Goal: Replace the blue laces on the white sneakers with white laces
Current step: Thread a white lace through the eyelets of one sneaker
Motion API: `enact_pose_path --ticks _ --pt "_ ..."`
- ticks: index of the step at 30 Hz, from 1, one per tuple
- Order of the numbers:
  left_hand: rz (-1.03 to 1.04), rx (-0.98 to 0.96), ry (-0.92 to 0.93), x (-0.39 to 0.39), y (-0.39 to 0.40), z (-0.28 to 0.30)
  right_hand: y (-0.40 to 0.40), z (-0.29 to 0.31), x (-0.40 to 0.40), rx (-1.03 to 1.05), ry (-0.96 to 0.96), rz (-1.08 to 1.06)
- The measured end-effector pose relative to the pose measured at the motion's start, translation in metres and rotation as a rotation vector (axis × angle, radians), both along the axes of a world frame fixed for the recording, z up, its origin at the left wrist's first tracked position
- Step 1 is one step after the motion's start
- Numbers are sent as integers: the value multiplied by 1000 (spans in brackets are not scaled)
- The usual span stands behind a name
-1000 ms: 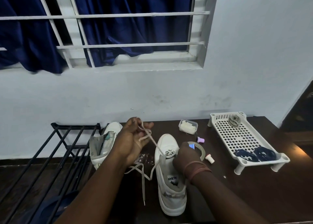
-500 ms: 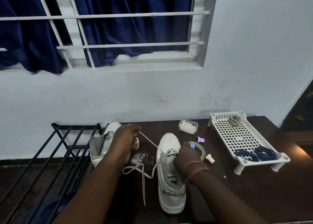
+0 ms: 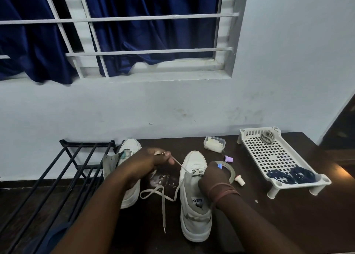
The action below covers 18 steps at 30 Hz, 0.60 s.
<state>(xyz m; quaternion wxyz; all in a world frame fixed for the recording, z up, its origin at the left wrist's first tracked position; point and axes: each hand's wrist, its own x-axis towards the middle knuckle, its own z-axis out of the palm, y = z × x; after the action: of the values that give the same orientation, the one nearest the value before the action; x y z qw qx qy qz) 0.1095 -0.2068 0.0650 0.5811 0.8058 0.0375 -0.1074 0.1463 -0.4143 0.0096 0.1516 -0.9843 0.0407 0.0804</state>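
Nearest sneaker (image 3: 195,211) sits heel-toward the person, toe aimed at the wall, with loose white lace (image 3: 163,200) trailing on the table (image 3: 288,219) off its left side. Right hand (image 3: 211,179) grips the eyelet area — fingers curled, steadying. Left hand (image 3: 146,162) pinches the lace taut, up and left of the eyelets, so the pull runs diagonally. Second sneaker (image 3: 130,192) crowds that side; blue laces (image 3: 292,176) lie in the far tray (image 3: 269,154).

Tabletop (image 3: 288,215): dark brown, against the wall
Rack (image 3: 57,177): black metal bars, at the left
Tray (image 3: 269,154): white, perforated, on short legs
Box (image 3: 214,144): small, clear plastic
Tape roll (image 3: 231,172): near a purple cap (image 3: 228,159)
Curtain (image 3: 134,33): dark blue, behind window bars
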Motion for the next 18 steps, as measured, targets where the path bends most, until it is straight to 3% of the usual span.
enact_pose_path --ticks 2,5,7,10,12,18 --pt "-44 98 74 -4 3 2 1 -1 0 -7 -3 -8" --pt "-112 254 403 -11 1 -10 3 -2 0 -44 -22 12" --pt "-105 443 475 -11 -11 -20 4 -4 1 -36 -22 17" --pt "-247 757 291 -9 -27 -35 4 -5 0 -49 -43 30" --pt "-250 768 191 -3 -33 -50 3 -8 2 -22 -37 29" --pt "26 818 106 5 -41 -79 4 -14 5 48 -15 19"
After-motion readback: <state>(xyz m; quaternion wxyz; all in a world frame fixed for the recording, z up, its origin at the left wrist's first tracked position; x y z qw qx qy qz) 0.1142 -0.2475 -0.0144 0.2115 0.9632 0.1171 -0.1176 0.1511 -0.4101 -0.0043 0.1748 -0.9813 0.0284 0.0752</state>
